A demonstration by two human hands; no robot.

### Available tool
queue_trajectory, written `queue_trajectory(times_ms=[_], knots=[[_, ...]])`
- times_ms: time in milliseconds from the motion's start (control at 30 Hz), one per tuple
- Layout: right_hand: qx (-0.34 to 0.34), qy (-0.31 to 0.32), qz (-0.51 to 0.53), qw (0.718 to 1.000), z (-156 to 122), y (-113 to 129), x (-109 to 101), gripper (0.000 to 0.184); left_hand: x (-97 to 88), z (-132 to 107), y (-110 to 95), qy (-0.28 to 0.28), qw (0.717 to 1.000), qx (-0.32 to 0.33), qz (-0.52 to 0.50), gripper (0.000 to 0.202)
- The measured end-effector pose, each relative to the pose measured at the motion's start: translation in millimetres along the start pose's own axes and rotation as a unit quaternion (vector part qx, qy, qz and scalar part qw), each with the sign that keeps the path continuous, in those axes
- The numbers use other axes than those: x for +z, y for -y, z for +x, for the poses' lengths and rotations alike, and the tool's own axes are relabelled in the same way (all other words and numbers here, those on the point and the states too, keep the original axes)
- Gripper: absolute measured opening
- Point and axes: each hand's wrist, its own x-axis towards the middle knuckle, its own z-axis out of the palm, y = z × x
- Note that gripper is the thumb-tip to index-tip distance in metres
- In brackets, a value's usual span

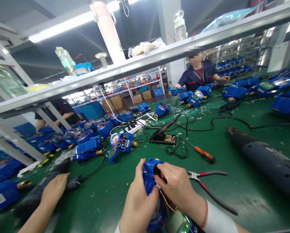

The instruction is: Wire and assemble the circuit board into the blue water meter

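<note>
My left hand wraps round a blue plastic water meter housing, held tilted above the green table. At the housing's dark opening, the thumb and fingers of my right hand are closed; what lies between the fingertips is hidden. Thin coloured wires run from under the housing down to a green circuit board with a display at the bottom edge. Cutting pliers with red and black handles lie open just right of my right hand.
Another person's hand rests on a dark power tool at left. An orange screwdriver, a soldering iron in its stand, a power strip and a large grey tool lie around. A co-worker sits opposite.
</note>
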Motion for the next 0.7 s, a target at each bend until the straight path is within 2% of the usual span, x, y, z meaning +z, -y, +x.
queue_trajectory(times_ms=[100, 200, 367, 600, 700], knots=[[0.016, -0.009, 0.016, 1.000, -2.7, 0.2, 2.1, 0.008, -3.9, 2.2, -3.8, 0.026, 0.999, -0.029, -0.006, 0.070], [0.071, -0.013, 0.031, 0.997, -4.8, 2.3, 4.4, 0.010, -5.8, 1.2, -1.8, 0.046, 0.998, -0.007, 0.036, 0.073], [0.143, -0.023, 0.063, 0.987, -4.3, 4.1, 10.8, 0.008, -4.1, -0.4, 0.9, 0.032, 0.997, 0.021, 0.068, 0.072], [0.129, -0.023, 0.087, 0.988, -9.8, 8.8, 16.9, 0.010, -2.1, -0.2, -0.7, 0.029, 0.999, 0.009, 0.041, 0.072], [0.112, -0.004, 0.072, 0.991, -10.9, 6.8, 7.9, 0.010, -4.4, 0.0, -1.6, 0.036, 0.999, 0.010, 0.032, 0.076]])
